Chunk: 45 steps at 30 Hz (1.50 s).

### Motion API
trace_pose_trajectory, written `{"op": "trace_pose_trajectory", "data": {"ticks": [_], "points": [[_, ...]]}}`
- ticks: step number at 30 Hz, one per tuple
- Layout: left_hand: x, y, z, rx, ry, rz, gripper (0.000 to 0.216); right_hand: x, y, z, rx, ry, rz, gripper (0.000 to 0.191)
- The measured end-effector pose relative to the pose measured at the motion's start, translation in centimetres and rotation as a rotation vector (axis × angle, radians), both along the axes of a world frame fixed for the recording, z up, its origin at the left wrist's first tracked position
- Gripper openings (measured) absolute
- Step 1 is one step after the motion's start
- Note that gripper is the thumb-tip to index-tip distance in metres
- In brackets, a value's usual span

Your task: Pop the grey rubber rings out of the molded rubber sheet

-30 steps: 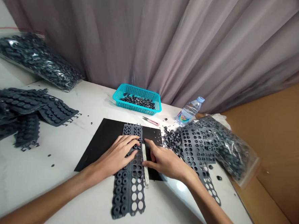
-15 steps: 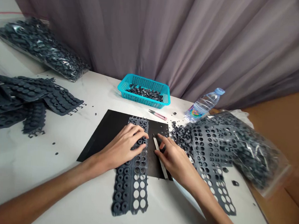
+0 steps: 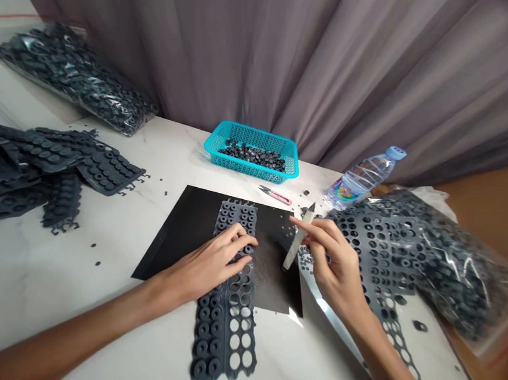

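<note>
My left hand point(image 3: 222, 257) lies across a dark grey rubber sheet point(image 3: 211, 331), fingers stretched over it and thumb apart. The sheet has rows of ring-shaped plugs on its left half and at its far end; punched-out holes line the near right half. Its far part rests on a black mat point(image 3: 173, 236). Over the mat's right side, my right hand point(image 3: 334, 255) grips a slim pale tool with a dark pointed tip point(image 3: 298, 241). The tip points up and away, index finger extended along it. My fingers partly hide the tool's middle.
Behind the mat stand a turquoise basket point(image 3: 250, 170) of small black parts and pink-handled snips point(image 3: 276, 195). Rightward are a water bottle point(image 3: 362, 176), a punched sheet point(image 3: 379, 249) and a filled bag point(image 3: 464, 271). Leftward lie more sheets point(image 3: 104, 169) and another bag point(image 3: 80, 82).
My right hand has picked up the pale tool from the mat, lifting it rightward and turning its tip away. My left hand stays on the sheet. The view has shifted slightly.
</note>
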<state>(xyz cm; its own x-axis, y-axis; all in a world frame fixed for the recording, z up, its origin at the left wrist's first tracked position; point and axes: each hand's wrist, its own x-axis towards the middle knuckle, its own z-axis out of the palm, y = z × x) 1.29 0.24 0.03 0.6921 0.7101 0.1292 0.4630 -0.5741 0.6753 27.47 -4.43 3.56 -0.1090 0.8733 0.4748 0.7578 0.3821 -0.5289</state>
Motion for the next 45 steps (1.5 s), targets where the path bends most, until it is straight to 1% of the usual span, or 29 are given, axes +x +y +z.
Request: {"op": "trace_pose_trajectory", "data": {"ticks": [2, 4, 6, 7, 8, 9, 11, 13, 15, 17, 19, 21, 23, 25, 26, 28, 31, 37, 40, 45], "points": [[-0.4, -0.2, 0.3, -0.035, -0.011, -0.006, 0.025, 0.6, 0.2, 0.0, 0.082, -0.093, 0.022, 0.046], [-0.6, -0.4, 0.5, -0.047, -0.023, -0.005, 0.023, 0.9, 0.2, -0.3, 0.171, -0.201, 0.017, 0.043], [-0.7, -0.6, 0.6, -0.036, -0.027, -0.002, 0.023, 0.7, 0.1, -0.9, 0.216, -0.229, -0.025, 0.027], [-0.7, -0.7, 0.5, -0.024, -0.024, -0.001, 0.024, 0.4, 0.0, -1.3, 0.205, -0.205, -0.046, 0.016], [-0.7, -0.8, 0.5, -0.006, -0.017, 0.0, 0.024, 0.0, -0.1, -1.6, 0.167, -0.16, -0.06, 0.006], [-0.6, -0.8, 0.4, 0.015, -0.007, -0.001, 0.025, -0.4, -0.2, -1.8, 0.102, -0.103, -0.065, 0.009], [-0.3, -1.0, 0.1, 0.064, 0.01, -0.003, 0.024, -1.3, -0.5, -2.1, -0.079, 0.022, -0.046, 0.026], [0.0, -1.2, -0.1, 0.098, 0.019, 0.006, 0.023, -2.2, -0.7, -2.1, -0.255, 0.149, -0.025, 0.037], [0.5, -1.5, -0.2, 0.108, 0.015, 0.033, 0.024, -3.0, -0.8, -1.8, -0.37, 0.279, -0.017, 0.042], [0.9, -1.7, -0.4, 0.107, 0.0, 0.06, 0.026, -3.4, -0.9, -1.6, -0.436, 0.4, -0.021, 0.042], [1.2, -1.7, -0.5, 0.098, -0.017, 0.067, 0.025, -3.6, -1.1, -1.4, -0.471, 0.466, -0.03, 0.037], [1.2, -1.6, -0.5, 0.079, -0.03, 0.058, 0.022, -3.6, -1.2, -1.5, -0.507, 0.471, -0.027, 0.031], [1.1, -1.4, -0.5, 0.064, -0.037, 0.044, 0.019, -3.6, -1.3, -1.8, -0.555, 0.475, 0.007, 0.026], [0.9, -1.1, -0.5, 0.053, -0.043, 0.03, 0.017, -3.6, -1.4, -2.3, -0.608, 0.535, 0.052, 0.017], [0.8, -0.9, -0.4, 0.043, -0.044, 0.025, 0.017, -3.7, -1.4, -2.5, -0.629, 0.576, 0.07, 0.016], [0.7, -0.7, -0.4, 0.02, -0.048, 0.024, 0.017, -3.9, -1.4, -2.9, -0.651, 0.647, 0.082, 0.016], [0.7, -0.6, -0.4, -0.012, -0.051, 0.03, 0.018, -4.3, -1.3, -3.3, -0.646, 0.684, 0.077, 0.005], [0.8, -0.5, -0.1, -0.033, -0.066, 0.024, 0.019, -4.7, -1.2, -3.7, -0.665, 0.773, 0.103, 0.003], [0.8, -0.5, 0.1, -0.049, -0.07, 0.033, 0.019, -4.7, -1.1, -3.7, -0.672, 0.777, 0.12, 0.003], [0.8, -0.5, -0.2, -0.038, -0.08, 0.031, 0.019, -4.6, -1.1, -3.7, -0.703, 0.767, 0.142, 0.01]]}}
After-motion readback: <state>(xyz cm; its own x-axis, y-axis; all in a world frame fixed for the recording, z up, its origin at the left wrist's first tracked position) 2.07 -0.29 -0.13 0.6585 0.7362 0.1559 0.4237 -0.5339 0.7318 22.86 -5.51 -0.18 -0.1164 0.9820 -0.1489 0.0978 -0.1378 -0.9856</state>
